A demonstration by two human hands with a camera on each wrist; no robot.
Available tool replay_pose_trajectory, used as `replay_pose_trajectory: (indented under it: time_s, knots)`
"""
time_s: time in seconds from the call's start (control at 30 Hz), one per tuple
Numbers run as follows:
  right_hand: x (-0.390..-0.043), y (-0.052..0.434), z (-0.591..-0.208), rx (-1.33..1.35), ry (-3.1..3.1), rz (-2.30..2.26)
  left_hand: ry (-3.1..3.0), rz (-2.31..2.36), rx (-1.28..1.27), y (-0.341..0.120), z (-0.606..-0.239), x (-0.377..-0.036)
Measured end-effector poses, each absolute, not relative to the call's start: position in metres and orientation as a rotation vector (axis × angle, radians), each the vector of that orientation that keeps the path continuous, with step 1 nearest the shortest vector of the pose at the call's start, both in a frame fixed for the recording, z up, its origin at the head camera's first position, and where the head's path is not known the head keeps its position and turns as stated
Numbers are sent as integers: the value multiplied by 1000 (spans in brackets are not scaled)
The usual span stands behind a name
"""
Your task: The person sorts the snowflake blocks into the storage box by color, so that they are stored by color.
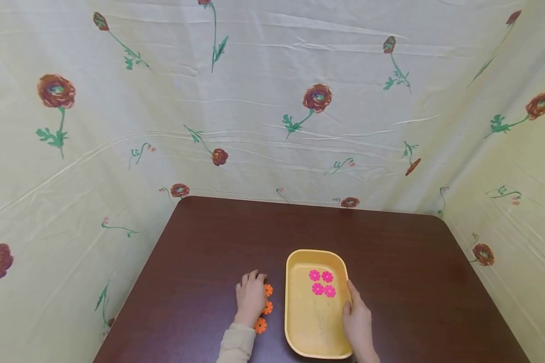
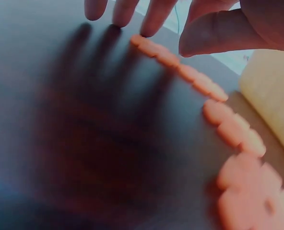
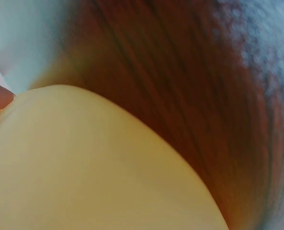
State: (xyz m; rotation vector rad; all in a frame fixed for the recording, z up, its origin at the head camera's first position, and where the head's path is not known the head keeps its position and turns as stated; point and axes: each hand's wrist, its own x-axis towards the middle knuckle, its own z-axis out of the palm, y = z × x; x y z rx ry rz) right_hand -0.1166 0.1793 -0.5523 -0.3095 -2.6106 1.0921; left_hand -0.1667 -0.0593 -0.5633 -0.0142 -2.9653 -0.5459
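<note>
The far half of the bench lies bare from its left edge to its right edge, with open passage there. Toward the near edge, the yellow tray blocks the middle. The right grip sits against the tray's right rim, and bare surface runs from it to the right edge. Left of the tray, three orange discs fill a narrow lane, the left grip just beside them. Fabric walls close in on the far, left and right sides.
</note>
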Motion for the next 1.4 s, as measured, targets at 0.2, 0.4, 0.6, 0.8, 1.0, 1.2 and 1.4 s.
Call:
replay_pose_trajectory:
  time_s: [0.2, 0.4, 0.6, 0.8, 1.0, 1.2, 1.4]
  knots:
    - [-117, 179, -552, -322, -2619, 1111, -2892, -473, -53, -66, -571, -164]
    - [-118, 178, -552, -335, -2628, 1130, -2802, -405, -75, -72, -577, -166]
    - [-118, 178, -552, -336, -2629, 1130, -2758, -409, -84, -74, -576, -168]
    - [-118, 179, -552, -322, -2620, 1125, -2786, -457, -52, -77, -571, -173]
    - [-118, 180, -554, -321, -2614, 1118, -2826, -544, 11, -81, -565, -177]
    - [-118, 180, -553, -336, -2622, 1123, -2869, -632, 80, -92, -560, -177]
    - [-119, 179, -552, -339, -2638, 1122, -2917, -813, 198, -102, -555, -182]
